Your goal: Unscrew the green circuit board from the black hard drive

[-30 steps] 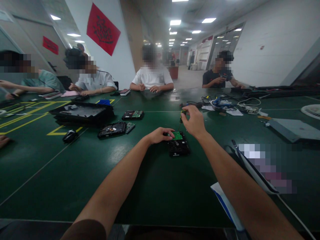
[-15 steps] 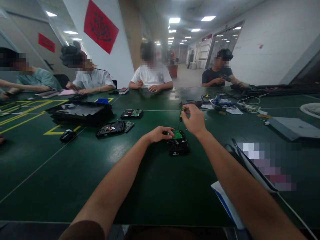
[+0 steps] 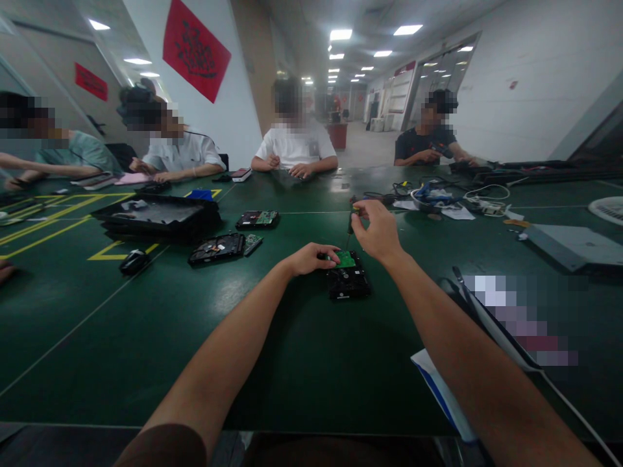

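Observation:
A black hard drive [image 3: 348, 281] with a green circuit board [image 3: 345, 259] on top lies on the dark green table [image 3: 146, 337] in front of me. My left hand [image 3: 309, 257] rests on the drive's far left corner with its fingers curled against it. My right hand [image 3: 377, 230] hovers just above, fingers pinched round the handle of a small screwdriver [image 3: 350, 224]. The screwdriver stands nearly upright with its tip on the circuit board.
Two more opened drives [image 3: 218, 249] [image 3: 257, 220], a black tray [image 3: 156, 217] and a mouse [image 3: 132, 261] lie to the left. Cables and tools [image 3: 438, 198] sit at the far right, a blue-edged sheet [image 3: 438, 389] near my right forearm. Several people sit around the table.
My right hand with the screwdriver has shifted slightly left and up over the board. The left hand stays on the drive. The view has tilted a little.

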The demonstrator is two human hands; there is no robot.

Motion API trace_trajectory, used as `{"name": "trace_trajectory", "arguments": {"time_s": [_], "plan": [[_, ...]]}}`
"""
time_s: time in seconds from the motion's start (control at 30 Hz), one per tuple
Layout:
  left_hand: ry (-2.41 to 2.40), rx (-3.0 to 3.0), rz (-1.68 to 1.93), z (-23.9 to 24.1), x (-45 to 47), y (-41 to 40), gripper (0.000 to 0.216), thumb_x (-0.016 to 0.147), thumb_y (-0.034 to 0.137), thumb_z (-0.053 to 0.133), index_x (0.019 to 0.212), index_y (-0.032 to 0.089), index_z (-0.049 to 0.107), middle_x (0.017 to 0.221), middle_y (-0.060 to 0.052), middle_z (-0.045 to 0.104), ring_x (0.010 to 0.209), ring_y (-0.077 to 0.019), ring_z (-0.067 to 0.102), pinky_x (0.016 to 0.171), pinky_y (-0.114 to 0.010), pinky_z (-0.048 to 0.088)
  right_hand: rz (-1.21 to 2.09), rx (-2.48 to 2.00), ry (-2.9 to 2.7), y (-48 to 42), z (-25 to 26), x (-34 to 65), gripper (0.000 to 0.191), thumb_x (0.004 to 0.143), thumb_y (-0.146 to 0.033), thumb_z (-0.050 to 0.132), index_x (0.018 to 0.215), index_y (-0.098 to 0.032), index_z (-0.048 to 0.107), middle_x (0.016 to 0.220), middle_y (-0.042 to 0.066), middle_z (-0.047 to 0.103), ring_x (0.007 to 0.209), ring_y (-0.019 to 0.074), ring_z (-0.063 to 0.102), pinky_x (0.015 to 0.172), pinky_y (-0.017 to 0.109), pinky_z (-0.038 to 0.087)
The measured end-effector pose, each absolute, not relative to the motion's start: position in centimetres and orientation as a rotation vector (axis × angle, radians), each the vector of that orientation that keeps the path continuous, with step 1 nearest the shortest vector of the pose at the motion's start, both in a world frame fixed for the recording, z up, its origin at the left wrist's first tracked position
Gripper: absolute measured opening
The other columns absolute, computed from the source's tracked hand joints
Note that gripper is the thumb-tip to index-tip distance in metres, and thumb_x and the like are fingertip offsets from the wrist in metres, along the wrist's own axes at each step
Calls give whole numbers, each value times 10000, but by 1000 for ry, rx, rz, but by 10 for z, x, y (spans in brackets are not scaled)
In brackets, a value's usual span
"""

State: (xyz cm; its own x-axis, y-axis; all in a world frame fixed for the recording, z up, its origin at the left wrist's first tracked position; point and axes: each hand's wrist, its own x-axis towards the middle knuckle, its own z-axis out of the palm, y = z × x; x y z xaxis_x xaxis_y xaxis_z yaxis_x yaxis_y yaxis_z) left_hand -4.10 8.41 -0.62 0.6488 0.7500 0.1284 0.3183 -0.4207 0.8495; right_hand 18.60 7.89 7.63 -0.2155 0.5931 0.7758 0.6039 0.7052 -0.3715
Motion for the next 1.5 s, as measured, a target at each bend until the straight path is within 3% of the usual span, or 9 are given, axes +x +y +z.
{"name": "trace_trajectory", "arguments": {"time_s": [0.13, 0.63, 0.83, 1.07, 1.3, 1.5], "plan": [[822, 2002, 643, -6, -41, 84, 214, 839, 290, 706, 1022, 189, 752, 1466, -102, 542, 1342, -258, 520, 1151, -430, 312, -28, -924, -1875, 81, 74, 187, 221, 879, -243, 578, 1099, -221, 598, 1116, 116, 582, 983, 261, 605, 877, 450, 522], [825, 1990, 636, -4, -41, 83, 222, 829, 280, 714, 1024, 183, 755, 1480, -106, 526, 1344, -263, 518, 1144, -430, 322, -37, -911, -1820, 82, 74, 187, 141, 896, -318, 636, 996, -222, 613, 1022, 89, 655, 939, 253, 619, 857, 430, 517], [824, 1994, 644, -7, -42, 84, 228, 831, 286, 715, 1027, 176, 755, 1464, -120, 539, 1335, -263, 527, 1146, -424, 317, -114, -887, -1878, 83, 74, 187, 199, 962, -304, 513, 1089, -226, 645, 1080, 112, 663, 1051, 283, 602, 952, 480, 477], [811, 2017, 635, -8, -42, 86, 238, 838, 299, 712, 1040, 180, 753, 1471, -118, 533, 1355, -260, 511, 1157, -409, 306, 4, -915, -1809, 84, 70, 186, 149, 935, -352, 572, 1005, -222, 596, 968, 87, 674, 890, 256, 643, 823, 420, 533], [815, 2022, 637, -8, -42, 86, 235, 834, 296, 715, 1036, 183, 752, 1471, -117, 534, 1357, -260, 508, 1162, -422, 301, -96, -927, -1857, 81, 72, 186, 209, 929, -262, 533, 1116, -211, 609, 1088, 116, 645, 975, 262, 626, 906, 439, 511], [821, 1991, 628, -5, -42, 83, 228, 833, 287, 718, 1033, 181, 750, 1490, -115, 513, 1363, -256, 500, 1158, -422, 306, 9, -959, -1816, 83, 71, 185, 168, 882, -260, 576, 1043, -214, 583, 994, 93, 644, 880, 250, 634, 830, 424, 542]]}}
